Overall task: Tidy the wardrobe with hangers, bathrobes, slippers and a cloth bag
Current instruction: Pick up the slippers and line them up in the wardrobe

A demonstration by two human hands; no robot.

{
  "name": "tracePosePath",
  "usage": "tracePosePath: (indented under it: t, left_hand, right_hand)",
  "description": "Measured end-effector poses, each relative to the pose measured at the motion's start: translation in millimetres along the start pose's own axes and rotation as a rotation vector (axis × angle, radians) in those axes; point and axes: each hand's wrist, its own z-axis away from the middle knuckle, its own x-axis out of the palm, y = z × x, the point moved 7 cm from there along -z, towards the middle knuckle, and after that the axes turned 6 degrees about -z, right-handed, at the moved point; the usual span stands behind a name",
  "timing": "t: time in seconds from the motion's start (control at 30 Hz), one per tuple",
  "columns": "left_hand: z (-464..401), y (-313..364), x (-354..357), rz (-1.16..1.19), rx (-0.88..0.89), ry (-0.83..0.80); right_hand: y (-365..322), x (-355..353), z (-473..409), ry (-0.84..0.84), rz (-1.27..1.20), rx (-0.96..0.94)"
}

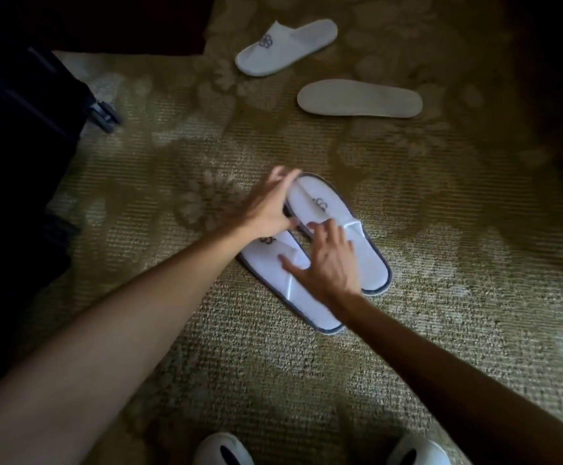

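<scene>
Two bare arms reach in from the lower edge of the frame over a patterned olive carpet point(441, 250). At far left, a dark suitcase point(22, 105) with a small wheel stands at the frame's edge. Left of centre, the left hand point(270, 203) rests its spread, fairly straight fingers on the toe of the farther grey-trimmed slipper point(337, 213). Just beside it, touching, lies the nearer grey-trimmed slipper point(273, 263), on which the right hand point(327, 266) presses with fingers splayed; neither hand curls round anything. In the upper middle lies a white slipper with a logo point(286, 45), and to its right, apart from it, an overturned white slipper point(360, 99), sole up. Two white shoes point(223, 451) show at the bottom edge.
</scene>
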Motion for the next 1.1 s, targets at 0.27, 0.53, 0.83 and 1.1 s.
tracePosePath:
  t: [0.27,0.53,0.83,1.1]
  left_hand:
    - [94.1,-99.0,48.7,0.320,-0.680,0.116]
    - [70.9,-102.1,44.1,0.728,-0.712,0.216]
    - [48.8,-192.2,-35.6,0.652,-0.793,0.417]
    - [55.3,-251.3,-24.1,0.558,-0.925,0.432]
  right_hand:
    - [75.0,-6.4,-49.8,-0.102,0.034,0.336]
    - [79.3,-0.9,-48.7,-0.016,-0.378,0.466]
    - [4.6,34.5,-121.2,-0.141,-0.511,0.413]
    - [-44.1,72.7,-138.9,-0.099,-0.358,0.388]
